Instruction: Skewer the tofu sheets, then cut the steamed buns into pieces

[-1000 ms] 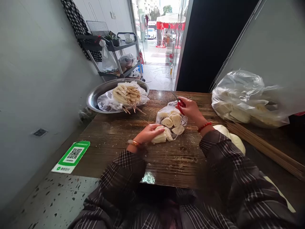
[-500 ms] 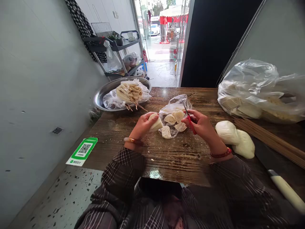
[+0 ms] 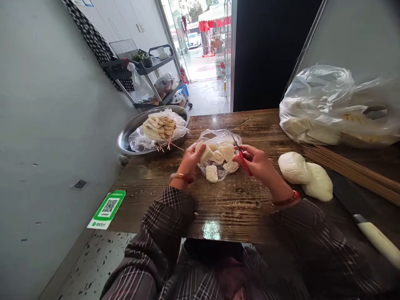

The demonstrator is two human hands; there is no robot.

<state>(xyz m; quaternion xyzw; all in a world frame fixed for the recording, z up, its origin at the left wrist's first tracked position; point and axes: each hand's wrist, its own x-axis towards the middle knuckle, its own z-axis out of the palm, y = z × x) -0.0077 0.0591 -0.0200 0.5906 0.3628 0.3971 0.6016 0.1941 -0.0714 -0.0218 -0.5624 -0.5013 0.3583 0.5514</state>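
My left hand (image 3: 191, 160) is closed around a pale steamed bun (image 3: 205, 153), held above the table beside a clear plastic bag. In my right hand (image 3: 254, 161) is a pair of red-handled scissors (image 3: 245, 163), the blades pointing up and away from me. Between the hands, several cut bun pieces (image 3: 227, 153) lie on the plastic bag (image 3: 222, 173). One piece (image 3: 211, 173) with its porous cut face showing sits at the near edge. Two whole white buns (image 3: 318, 181) rest against each other to the right of my right hand.
A metal basin (image 3: 124, 137) with bagged, skewered food stands at the back left. On the right are a large plastic bag (image 3: 331, 104), a bundle of wooden skewers (image 3: 353, 168) and a white-handled knife (image 3: 378, 241). A green QR card (image 3: 108, 209) lies at the left edge.
The view has shifted slightly. My left hand has brought the bun farther forward, close over the cut pieces. My right hand still has the scissors in much the same pose.
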